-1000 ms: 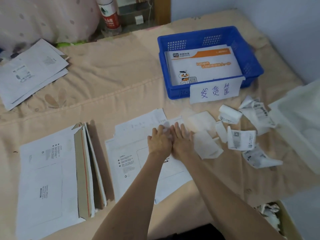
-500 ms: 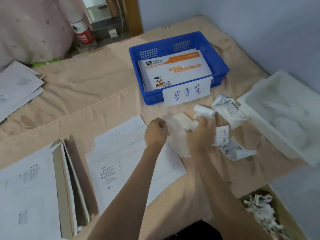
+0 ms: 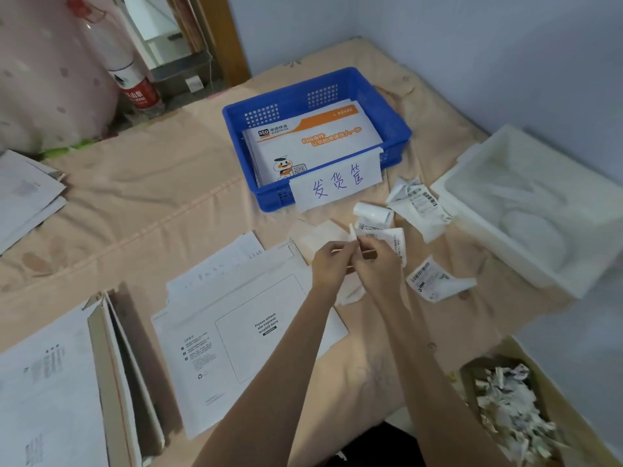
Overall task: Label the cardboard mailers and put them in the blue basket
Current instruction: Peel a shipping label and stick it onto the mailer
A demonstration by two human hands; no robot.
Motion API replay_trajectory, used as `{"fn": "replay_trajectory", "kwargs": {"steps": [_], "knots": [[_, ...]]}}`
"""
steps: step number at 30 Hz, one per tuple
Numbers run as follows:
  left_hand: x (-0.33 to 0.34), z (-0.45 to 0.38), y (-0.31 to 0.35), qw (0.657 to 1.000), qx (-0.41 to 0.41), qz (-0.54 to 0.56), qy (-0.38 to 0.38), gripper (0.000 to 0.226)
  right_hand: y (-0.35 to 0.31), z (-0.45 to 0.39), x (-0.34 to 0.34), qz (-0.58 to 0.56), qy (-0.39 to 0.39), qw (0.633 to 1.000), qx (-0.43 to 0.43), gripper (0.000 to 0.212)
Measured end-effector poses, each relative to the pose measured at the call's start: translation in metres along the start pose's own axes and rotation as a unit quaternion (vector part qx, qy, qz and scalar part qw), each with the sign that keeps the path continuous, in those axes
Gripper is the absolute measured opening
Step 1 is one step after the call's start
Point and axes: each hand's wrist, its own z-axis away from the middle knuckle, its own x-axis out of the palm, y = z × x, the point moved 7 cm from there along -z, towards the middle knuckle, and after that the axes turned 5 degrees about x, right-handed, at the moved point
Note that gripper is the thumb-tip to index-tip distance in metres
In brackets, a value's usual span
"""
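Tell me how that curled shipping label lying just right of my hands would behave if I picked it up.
The curled label looks like thin paper, so probably very light and floppy. Its edges already curl upward, so it would likely spring back rather than lie flat. If it is a backed sticker, as it seems, the surface may feel slick in a pinch grip.

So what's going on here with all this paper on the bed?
A person is labelling mailers. Both hands, left hand and right hand, pinch a label and seem to be peeling its backing, just beyond a blank mailer that lies flat with its waybill box bare. The blue basket already holds mailers. More labels lie loose to the right, and unlabelled mailers wait on the left.
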Motion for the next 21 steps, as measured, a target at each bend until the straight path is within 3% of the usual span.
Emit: {"fn": "replay_trajectory", "kwargs": {"steps": [5, 10, 21], "knots": [[-0.022, 0.006, 0.000, 0.999, -0.017, 0.031, 0.021, 0.011, 0.000, 0.004, 0.012, -0.053, -0.045, 0.997, 0.045, 0.026], [-0.032, 0.009, 0.000, 0.999, -0.017, 0.039, 0.016, 0.019, -0.008, 0.013, 0.024, -0.078, -0.082, 0.993, 0.032, 0.022], [-0.050, 0.019, 0.001, 0.991, -0.020, 0.124, 0.037, 0.016, -0.015, 0.015, 0.028, -0.105, -0.077, 0.991, 0.029, 0.010]]}}
